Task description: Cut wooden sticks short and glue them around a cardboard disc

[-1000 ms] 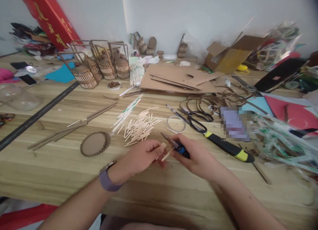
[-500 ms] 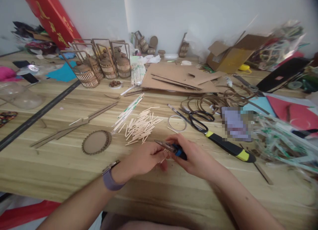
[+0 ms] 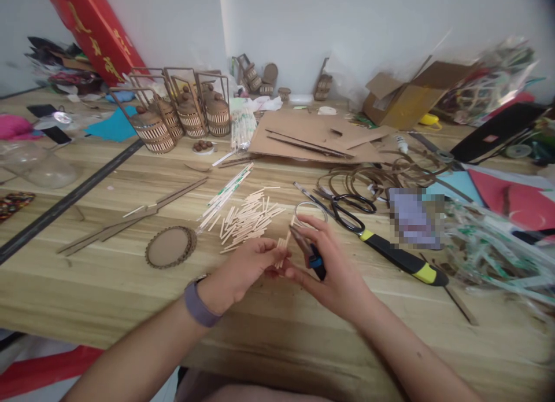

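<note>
My left hand [image 3: 255, 266] pinches several short pale sticks [image 3: 281, 254] between thumb and fingers. Close against it, my right hand [image 3: 332, 263] is wrapped round blue-and-black pliers [image 3: 317, 264], their dark jaws pointing up and left beside a pale stick. Just beyond both hands lies a loose pile of short wooden sticks [image 3: 249, 217], with longer sticks [image 3: 228, 194] at its upper left. A metal wire ring [image 3: 299, 206] is partly hidden behind my right hand. Left of my left hand sits a round disc with a scalloped brown edge [image 3: 168, 247].
Black scissors [image 3: 347, 217] and a black-and-yellow handled tool [image 3: 401, 257] lie to the right. Small lantern-like baskets [image 3: 188, 115] stand at the back left. Cardboard [image 3: 312, 136], coiled brown strips [image 3: 359, 179] and an open box [image 3: 403, 104] are further back.
The pliers have turned more upright and moved slightly right of my left hand. The sticks in my left hand now show more clearly. The view has shifted slightly.
</note>
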The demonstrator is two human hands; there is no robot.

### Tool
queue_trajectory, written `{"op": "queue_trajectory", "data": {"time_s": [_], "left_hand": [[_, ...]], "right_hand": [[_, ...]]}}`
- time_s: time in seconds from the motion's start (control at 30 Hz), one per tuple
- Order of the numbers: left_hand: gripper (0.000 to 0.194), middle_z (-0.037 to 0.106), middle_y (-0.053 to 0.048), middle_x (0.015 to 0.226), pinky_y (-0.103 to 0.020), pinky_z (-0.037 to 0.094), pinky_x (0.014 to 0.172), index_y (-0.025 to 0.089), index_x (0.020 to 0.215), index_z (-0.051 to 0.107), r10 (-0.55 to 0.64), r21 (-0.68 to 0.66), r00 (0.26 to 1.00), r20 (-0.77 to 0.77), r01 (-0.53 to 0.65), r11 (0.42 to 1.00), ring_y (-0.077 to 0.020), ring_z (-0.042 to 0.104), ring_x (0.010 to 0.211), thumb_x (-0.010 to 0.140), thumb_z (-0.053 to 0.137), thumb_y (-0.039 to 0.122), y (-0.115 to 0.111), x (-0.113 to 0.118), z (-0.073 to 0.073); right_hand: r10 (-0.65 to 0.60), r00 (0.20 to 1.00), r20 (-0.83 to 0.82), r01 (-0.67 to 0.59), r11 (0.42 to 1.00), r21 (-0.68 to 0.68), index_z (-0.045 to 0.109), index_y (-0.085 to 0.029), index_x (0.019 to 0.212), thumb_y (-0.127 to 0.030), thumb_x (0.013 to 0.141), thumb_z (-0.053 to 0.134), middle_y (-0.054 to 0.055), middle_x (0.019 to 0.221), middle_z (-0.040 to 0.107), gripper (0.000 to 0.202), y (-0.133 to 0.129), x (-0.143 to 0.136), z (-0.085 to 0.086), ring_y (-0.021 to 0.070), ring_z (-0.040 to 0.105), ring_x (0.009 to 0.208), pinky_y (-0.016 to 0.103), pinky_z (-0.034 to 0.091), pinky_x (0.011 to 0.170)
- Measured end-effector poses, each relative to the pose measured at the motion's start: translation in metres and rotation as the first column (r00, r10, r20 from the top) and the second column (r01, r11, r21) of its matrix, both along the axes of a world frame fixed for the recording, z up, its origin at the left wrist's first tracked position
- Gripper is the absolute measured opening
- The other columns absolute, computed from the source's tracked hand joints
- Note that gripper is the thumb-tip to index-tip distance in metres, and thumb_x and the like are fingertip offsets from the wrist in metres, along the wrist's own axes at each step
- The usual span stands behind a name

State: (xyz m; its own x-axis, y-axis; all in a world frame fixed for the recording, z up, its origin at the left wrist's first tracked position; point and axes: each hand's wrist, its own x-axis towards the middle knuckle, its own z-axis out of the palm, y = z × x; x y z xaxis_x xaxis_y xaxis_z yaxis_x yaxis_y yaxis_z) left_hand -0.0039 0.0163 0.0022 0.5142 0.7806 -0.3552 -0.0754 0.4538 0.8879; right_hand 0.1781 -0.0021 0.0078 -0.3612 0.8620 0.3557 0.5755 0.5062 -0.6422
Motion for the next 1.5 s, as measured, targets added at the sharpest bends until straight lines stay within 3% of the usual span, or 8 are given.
{"op": "queue_trajectory", "data": {"time_s": [0.17,0.53,0.73,0.8,0.9,1.03,1.1,1.5], "left_hand": [[0.025,0.067,-0.001,0.071,-0.023,0.043,0.063,0.015,0.074,0.065,0.106,-0.077,0.989,0.102,-0.099,0.992,-0.0136,0.059,0.067,0.067,0.077,0.036,-0.004,0.008,-0.004],[0.025,0.065,-0.001,0.067,-0.029,0.047,0.072,0.016,0.068,0.063,0.122,-0.033,0.985,0.119,-0.118,0.992,-0.0167,0.061,0.068,0.068,0.074,0.038,-0.009,0.012,-0.004],[0.038,0.069,-0.003,0.074,-0.028,0.046,0.067,0.015,0.079,0.065,0.077,0.047,0.997,-0.011,-0.077,0.996,-0.0167,0.063,0.069,0.073,0.072,0.052,-0.007,0.003,0.003],[0.041,0.071,-0.005,0.074,-0.028,0.045,0.067,0.014,0.079,0.065,0.047,0.111,0.996,-0.079,-0.038,0.993,-0.0176,0.064,0.072,0.077,0.067,0.055,-0.006,0.001,0.006],[0.039,0.073,-0.006,0.074,-0.028,0.045,0.067,0.014,0.081,0.065,0.002,0.140,0.993,-0.117,0.015,0.990,-0.0179,0.065,0.073,0.079,0.065,0.054,-0.007,0.000,0.010],[0.040,0.073,-0.005,0.073,-0.028,0.045,0.067,0.014,0.087,0.065,-0.067,0.111,0.992,-0.110,0.079,0.991,-0.0175,0.066,0.071,0.078,0.064,0.053,-0.009,0.000,0.011],[0.040,0.073,-0.005,0.073,-0.027,0.044,0.066,0.014,0.089,0.065,-0.102,0.093,0.990,-0.095,0.110,0.990,-0.0168,0.066,0.071,0.079,0.064,0.052,-0.010,0.000,0.010],[0.030,0.070,-0.002,0.070,-0.023,0.042,0.062,0.016,0.085,0.064,-0.236,0.074,0.970,-0.060,0.240,0.968,-0.0138,0.065,0.067,0.082,0.062,0.045,-0.015,0.003,0.009]], "right_hand": [[-0.055,0.995,0.080,0.050,0.997,0.053,0.046,-0.023,0.125,-0.028,0.079,0.072,0.020,0.141,0.040,0.053,-0.006,-0.013,-0.006,0.0327,0.048,0.131,0.046,0.054,0.093],[-0.100,0.984,0.144,0.067,0.974,0.218,0.048,-0.021,0.125,-0.024,0.078,0.070,0.019,0.130,0.046,0.052,-0.002,-0.011,-0.014,0.0333,0.054,0.121,0.044,0.058,0.085],[-0.081,0.995,0.065,0.088,0.991,-0.097,0.055,-0.021,0.118,-0.045,0.078,0.072,0.013,0.113,0.056,0.049,-0.010,0.000,0.010,0.0285,0.058,0.109,0.040,0.053,0.086],[-0.095,0.992,0.078,0.117,0.924,-0.364,0.057,-0.021,0.107,-0.046,0.083,0.064,0.008,0.100,0.060,0.035,-0.014,0.011,0.025,0.0239,0.060,0.095,0.037,0.051,0.081],[-0.045,0.996,0.078,0.087,0.707,-0.702,0.059,-0.021,0.095,-0.051,0.085,0.057,0.002,0.084,0.058,0.033,-0.018,0.030,0.043,0.0181,0.055,0.079,0.030,0.045,0.070],[-0.044,0.999,-0.013,0.007,0.423,-0.906,0.060,-0.019,0.093,-0.049,0.084,0.059,-0.001,0.074,0.052,0.032,-0.022,0.046,0.051,0.0141,0.048,0.072,0.025,0.038,0.062],[-0.075,0.996,-0.051,-0.022,0.342,-0.939,0.060,-0.018,0.093,-0.045,0.082,0.061,-0.001,0.073,0.053,0.029,-0.023,0.047,0.050,0.0137,0.049,0.072,0.025,0.038,0.063],[-0.084,0.991,-0.105,-0.075,0.302,-0.950,0.062,-0.019,0.085,-0.029,0.066,0.066,0.001,0.081,0.061,0.022,-0.010,0.015,0.056,0.0129,0.053,0.070,0.024,0.044,0.060]]}}
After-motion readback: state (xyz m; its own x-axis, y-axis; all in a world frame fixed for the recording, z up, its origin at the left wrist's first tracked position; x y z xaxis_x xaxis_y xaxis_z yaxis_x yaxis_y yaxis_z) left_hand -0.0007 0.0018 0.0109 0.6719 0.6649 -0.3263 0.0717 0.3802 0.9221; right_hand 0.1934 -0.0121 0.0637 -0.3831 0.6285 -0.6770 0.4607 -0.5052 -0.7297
